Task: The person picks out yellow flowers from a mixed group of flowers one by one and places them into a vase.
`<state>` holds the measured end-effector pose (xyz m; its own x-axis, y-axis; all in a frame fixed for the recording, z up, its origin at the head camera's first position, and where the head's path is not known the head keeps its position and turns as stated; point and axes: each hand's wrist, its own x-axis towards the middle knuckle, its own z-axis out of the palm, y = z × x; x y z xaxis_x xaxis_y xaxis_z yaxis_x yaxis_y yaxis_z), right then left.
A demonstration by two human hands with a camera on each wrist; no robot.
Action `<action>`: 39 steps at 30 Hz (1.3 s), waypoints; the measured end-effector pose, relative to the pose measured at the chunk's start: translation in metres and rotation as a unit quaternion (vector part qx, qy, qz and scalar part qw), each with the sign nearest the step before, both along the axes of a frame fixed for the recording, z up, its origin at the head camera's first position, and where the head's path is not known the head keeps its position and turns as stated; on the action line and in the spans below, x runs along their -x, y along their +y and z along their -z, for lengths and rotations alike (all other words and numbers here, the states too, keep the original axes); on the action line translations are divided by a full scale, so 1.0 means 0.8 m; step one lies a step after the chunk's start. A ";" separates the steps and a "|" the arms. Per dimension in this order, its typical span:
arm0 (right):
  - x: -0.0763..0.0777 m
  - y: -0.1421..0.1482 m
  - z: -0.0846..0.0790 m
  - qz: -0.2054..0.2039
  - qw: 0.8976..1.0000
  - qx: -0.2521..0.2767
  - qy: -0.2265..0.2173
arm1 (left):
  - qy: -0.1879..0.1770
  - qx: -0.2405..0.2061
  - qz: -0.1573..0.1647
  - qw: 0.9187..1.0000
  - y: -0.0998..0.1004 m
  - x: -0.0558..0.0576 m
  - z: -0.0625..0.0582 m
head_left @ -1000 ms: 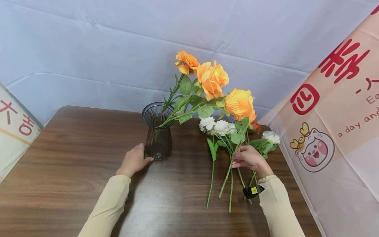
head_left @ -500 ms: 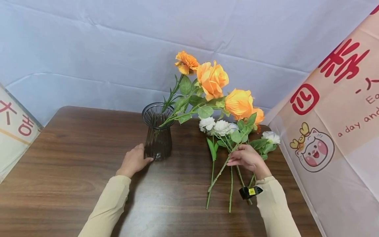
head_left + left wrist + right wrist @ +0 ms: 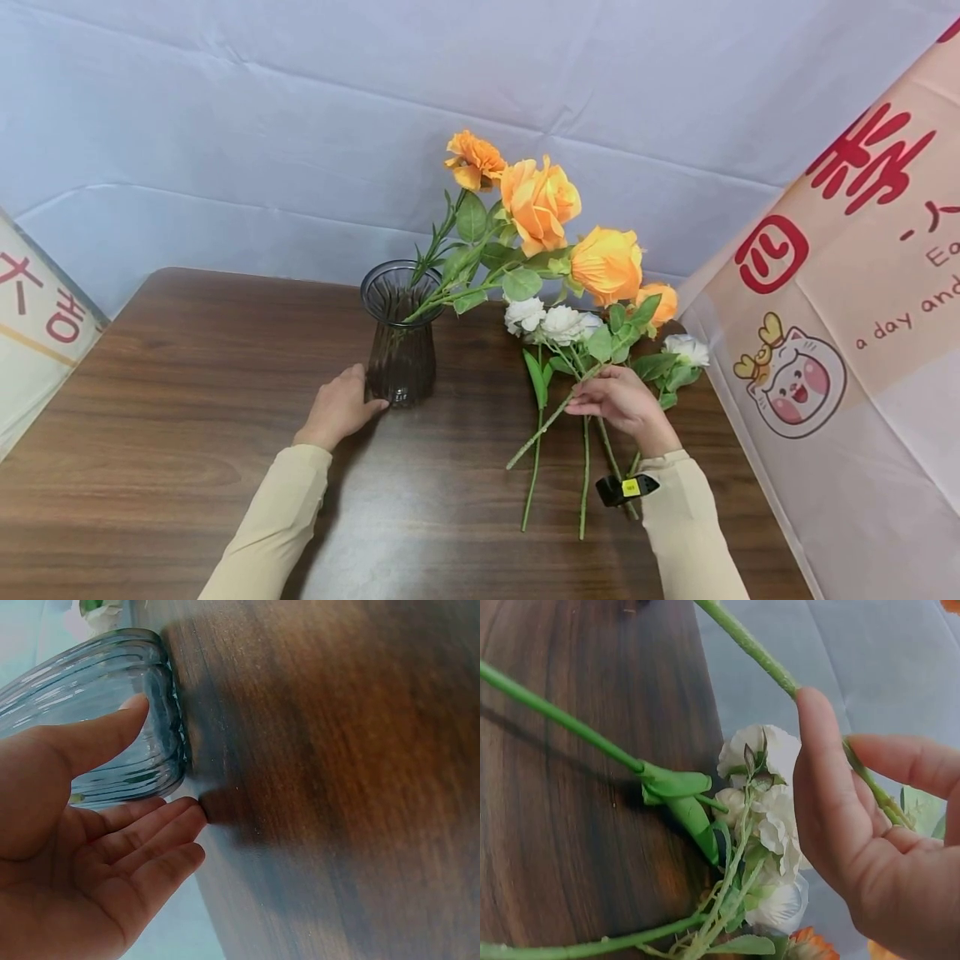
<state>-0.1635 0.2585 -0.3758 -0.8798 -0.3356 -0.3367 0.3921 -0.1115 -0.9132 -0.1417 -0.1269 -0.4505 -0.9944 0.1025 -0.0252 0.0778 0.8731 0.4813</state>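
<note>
The left hand (image 3: pixel 341 407) cups the grey, ribbed, see-through vase (image 3: pixel 402 360) on the brown wooden table (image 3: pixel 225 375), the right hand (image 3: pixel 621 403) pinches a thin green stem (image 3: pixel 542 436), and leaning orange roses (image 3: pixel 540 204) might tip the vase.

Arms (image 3: pixel 266 525) fwd, well apart; L hand (image 3: pixel 341 410) relaxed, thumb (image 3: pixel 101 739) apart fr. fingers (image 3: pixel 154 844); R hand (image 3: pixel 624 407) in pinch.

Long pale-yellow sleeves (image 3: pixel 272 512), softly creased; black wrist-worn device (image 3: pixel 611 492), small yellow label (image 3: pixel 630 487).
</note>
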 end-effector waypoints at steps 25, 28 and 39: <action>-0.004 -0.014 -0.007 0.073 0.994 0.080 -0.003 | -0.011 0.002 0.002 1.000 0.001 -0.001 -0.001; -0.004 -0.015 -0.007 0.081 0.993 0.084 0.000 | -0.010 0.003 0.001 1.000 0.001 -0.001 0.000; -0.004 -0.016 -0.009 0.076 0.993 0.093 0.013 | -0.003 0.003 0.002 1.000 0.001 0.000 0.000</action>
